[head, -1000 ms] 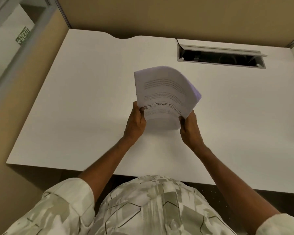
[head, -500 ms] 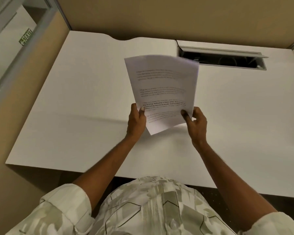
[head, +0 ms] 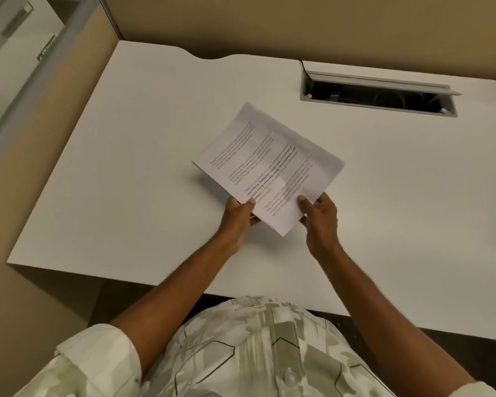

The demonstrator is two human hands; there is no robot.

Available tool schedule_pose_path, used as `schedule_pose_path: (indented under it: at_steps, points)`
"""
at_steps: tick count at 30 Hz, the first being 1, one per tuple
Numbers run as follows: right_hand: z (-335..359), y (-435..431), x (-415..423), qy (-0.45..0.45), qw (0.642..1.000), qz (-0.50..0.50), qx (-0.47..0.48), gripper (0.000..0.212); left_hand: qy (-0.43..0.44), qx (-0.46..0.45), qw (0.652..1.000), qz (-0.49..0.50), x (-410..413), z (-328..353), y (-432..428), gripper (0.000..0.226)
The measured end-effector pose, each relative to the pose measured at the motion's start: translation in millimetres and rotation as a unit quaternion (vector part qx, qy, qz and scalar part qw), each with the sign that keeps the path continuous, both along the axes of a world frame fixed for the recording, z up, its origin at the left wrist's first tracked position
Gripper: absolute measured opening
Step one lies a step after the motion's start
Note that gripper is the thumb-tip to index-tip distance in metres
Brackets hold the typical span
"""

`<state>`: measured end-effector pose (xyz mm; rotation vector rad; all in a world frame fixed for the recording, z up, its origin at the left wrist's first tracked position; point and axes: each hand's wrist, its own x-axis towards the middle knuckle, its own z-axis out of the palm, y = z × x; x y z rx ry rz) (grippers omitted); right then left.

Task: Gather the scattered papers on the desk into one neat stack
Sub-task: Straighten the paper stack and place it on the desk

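Observation:
A stack of printed white papers (head: 269, 164) is held above the middle of the white desk (head: 132, 173), turned diagonally so its long side runs from lower left to upper right. My left hand (head: 239, 217) grips the stack's near left edge, thumb on top. My right hand (head: 318, 217) grips the near right corner, thumb pressed on the top sheet. The sheets look aligned, with a slight fan at the far right edge. No other loose paper shows on the desk.
An open grey cable tray (head: 378, 96) is set into the desk at the back right. Beige partition walls close in the back and left sides. The desk's front edge runs just ahead of my patterned shirt (head: 255, 348).
The stack was upright and curled a second ago, then flattened out; now it is lowered and rotated clockwise into a diagonal. Both hands kept their hold and moved slightly right.

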<state>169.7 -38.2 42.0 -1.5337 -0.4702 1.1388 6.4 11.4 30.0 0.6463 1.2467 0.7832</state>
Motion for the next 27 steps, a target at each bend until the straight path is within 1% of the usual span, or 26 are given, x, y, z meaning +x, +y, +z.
schedule_pose_path:
  at_steps: [2, 3, 4, 5, 6, 7, 9, 10, 11, 12, 13, 16, 19, 20, 22, 24, 27]
  points:
    - [2.5, -0.1, 18.5, -0.050, 0.998, 0.019, 0.018, 0.034, -0.073, -0.013, 0.996, 0.041, -17.9, 4.8, 18.5, 0.040]
    - [3.7, -0.9, 29.2, -0.066, 0.997, 0.034, 0.029, 0.035, -0.083, -0.008, 0.994, 0.074, -30.8, 8.4, 32.7, 0.041]
    - [5.6, -1.9, 39.5, -0.077, 0.995, 0.048, 0.040, 0.036, -0.070, 0.007, 0.993, 0.096, -45.0, 13.3, 48.1, 0.045]
    - [8.1, -2.6, 48.9, -0.086, 0.993, 0.062, 0.048, 0.036, -0.035, 0.030, 0.994, 0.100, -59.4, 18.3, 63.7, 0.048]
    - [10.7, -3.4, 57.4, -0.094, 0.991, 0.073, 0.056, 0.037, 0.011, 0.059, 0.995, 0.082, -72.4, 23.2, 78.2, 0.052]
    - [12.7, -4.2, 64.6, -0.101, 0.989, 0.082, 0.065, 0.037, 0.058, 0.089, 0.994, 0.039, -82.6, 28.1, 91.3, 0.054]
    - [15.4, -5.1, 74.9, -0.118, 0.985, 0.093, 0.083, 0.036, 0.129, 0.129, 0.977, -0.106, -93.5, 36.4, 111.6, 0.056]
    - [16.8, -5.1, 78.0, -0.134, 0.982, 0.098, 0.088, 0.035, 0.154, 0.142, 0.960, -0.185, -93.4, 40.0, 116.7, 0.054]
    - [18.3, -4.5, 79.5, -0.155, 0.978, 0.103, 0.094, 0.033, 0.175, 0.157, 0.941, -0.242, -90.2, 42.7, 119.4, 0.049]
    - [20.1, -3.2, 79.7, -0.174, 0.974, 0.106, 0.101, 0.032, 0.190, 0.178, 0.928, -0.265, -85.2, 44.1, 120.3, 0.043]
    - [22.1, -1.7, 79.2, -0.187, 0.971, 0.102, 0.107, 0.031, 0.200, 0.202, 0.923, -0.258, -78.9, 44.3, 119.9, 0.040]
    - [33.5, 2.2, 74.6, -0.230, 0.964, 0.068, 0.111, 0.029, 0.216, 0.266, 0.922, -0.183, -61.9, 44.2, 105.5, 0.036]
    - [33.6, 5.2, 71.9, -0.267, 0.957, 0.027, 0.111, 0.015, 0.226, 0.307, 0.916, -0.123, -48.7, 39.3, 78.8, 0.034]
    - [28.4, 4.8, 70.4, -0.282, 0.953, 0.012, 0.113, 0.014, 0.226, 0.316, 0.916, -0.106, -43.8, 34.3, 68.3, 0.035]
    - [10.8, -0.4, 67.2, -0.301, 0.947, 0.007, 0.107, 0.017, 0.223, 0.311, 0.919, -0.092, -34.4, 19.9, 48.4, 0.038]
    - [-7.3, -11.1, 61.1, -0.302, 0.949, 0.032, 0.081, 0.023, 0.233, 0.284, 0.925, -0.098, -27.5, 3.0, 28.6, 0.040]
    - [-22.4, -22.4, 57.1, -0.289, 0.955, 0.034, 0.051, 0.032, 0.225, 0.298, 0.921, -0.110, -22.2, -11.7, 7.1, 0.039]
